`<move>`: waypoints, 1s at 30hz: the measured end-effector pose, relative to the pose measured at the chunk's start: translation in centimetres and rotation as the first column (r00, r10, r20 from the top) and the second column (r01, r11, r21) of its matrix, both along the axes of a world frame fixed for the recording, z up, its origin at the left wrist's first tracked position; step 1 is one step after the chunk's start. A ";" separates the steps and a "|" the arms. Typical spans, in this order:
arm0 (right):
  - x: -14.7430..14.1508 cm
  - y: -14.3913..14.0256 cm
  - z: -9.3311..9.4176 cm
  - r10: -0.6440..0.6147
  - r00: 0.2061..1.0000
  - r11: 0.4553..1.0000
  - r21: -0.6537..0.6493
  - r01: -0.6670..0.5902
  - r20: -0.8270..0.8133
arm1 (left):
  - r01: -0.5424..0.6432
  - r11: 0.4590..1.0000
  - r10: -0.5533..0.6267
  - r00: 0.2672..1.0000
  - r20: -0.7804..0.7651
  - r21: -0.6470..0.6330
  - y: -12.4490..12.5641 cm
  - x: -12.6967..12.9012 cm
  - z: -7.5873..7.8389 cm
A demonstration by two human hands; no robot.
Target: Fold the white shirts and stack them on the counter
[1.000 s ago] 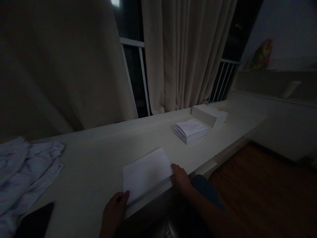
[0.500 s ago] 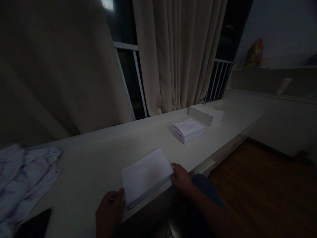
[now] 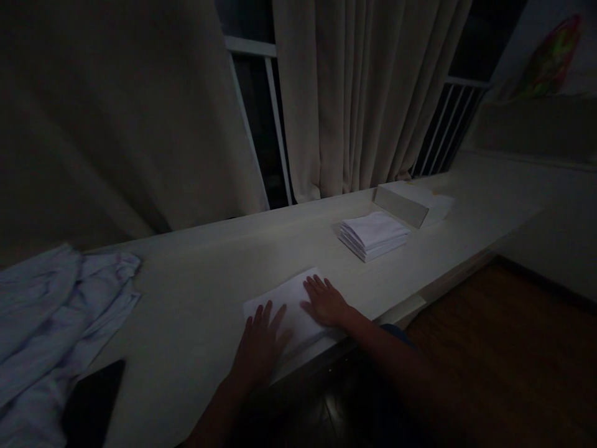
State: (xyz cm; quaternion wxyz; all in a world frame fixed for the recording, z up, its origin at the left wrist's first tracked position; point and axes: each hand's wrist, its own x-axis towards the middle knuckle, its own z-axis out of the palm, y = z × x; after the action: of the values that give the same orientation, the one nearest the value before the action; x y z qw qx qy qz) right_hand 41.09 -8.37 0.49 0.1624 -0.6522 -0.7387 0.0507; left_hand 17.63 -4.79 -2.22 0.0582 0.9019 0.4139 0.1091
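A: Where does the folded white sheet (image 3: 298,305) sit?

B: Flat on the tabletop (image 3: 196,292), right at the near edge, directly under both hands. Its long axis runs from lower left to upper right, roughly along that edge.

A: And the hands?

B: The left hand (image 3: 261,339) lies palm down on the sheet's left end, fingers (image 3: 265,314) spread apart and pointing away from the body. The right hand (image 3: 326,302) lies flat on the right half, fingers slightly apart too. Neither is gripping anything; both press on top. They are about equally near, one on each end.

A: Any room around it?

B: Plenty behind and to the left: bare surface up to the curtain (image 3: 354,93). The crumpled pale cloth (image 3: 56,311) and a dark phone (image 3: 93,404) lie well apart on the far left. To the right, a stack of folded white sheets (image 3: 373,235) sits well apart along the same line, with a low white box (image 3: 410,202) just behind it.

A: And the near side?

B: No spare room; the sheet's long side lies just at the drop, with the wooden floor (image 3: 504,348) below.
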 end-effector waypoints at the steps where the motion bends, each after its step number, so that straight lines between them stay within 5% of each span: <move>1: 0.1 0.0 -0.8 0.002 1.000 1.000 -0.018 -0.002 -0.001 | -0.004 1.000 0.004 1.000 0.001 0.020 -0.4 0.0 -0.6; 5: 0.6 -0.5 -2.7 -0.003 0.999 1.000 0.024 0.004 -0.033 | -0.018 0.997 0.015 0.999 0.036 0.069 -1.1 -0.1 -1.8; 16: 0.1 -0.1 -2.6 -0.012 0.999 0.999 0.046 0.010 0.045 | -0.029 0.998 0.028 0.999 0.018 0.059 -0.6 -0.2 -2.3; 20: -1.9 1.3 -2.2 -0.024 0.994 0.999 0.043 0.019 0.104 | -0.035 0.998 0.035 0.999 0.008 0.057 -0.7 0.0 -2.1; 25: -5.3 3.1 -2.1 0.108 0.993 0.993 0.047 -0.110 0.049 | -0.052 0.998 0.051 0.998 0.026 0.045 -1.0 -0.1 -2.4; 30: -5.7 3.1 -2.6 0.095 0.995 0.994 0.052 -0.095 0.020 | -0.064 0.997 0.063 0.998 -0.015 -0.048 0.2 0.1 -1.2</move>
State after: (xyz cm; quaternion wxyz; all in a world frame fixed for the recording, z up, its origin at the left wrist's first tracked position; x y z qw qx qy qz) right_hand 35.38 -5.26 -2.12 0.1705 -0.6123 -0.7713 0.0332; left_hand 17.70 -4.63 -3.37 0.0738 0.8874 0.4451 0.0947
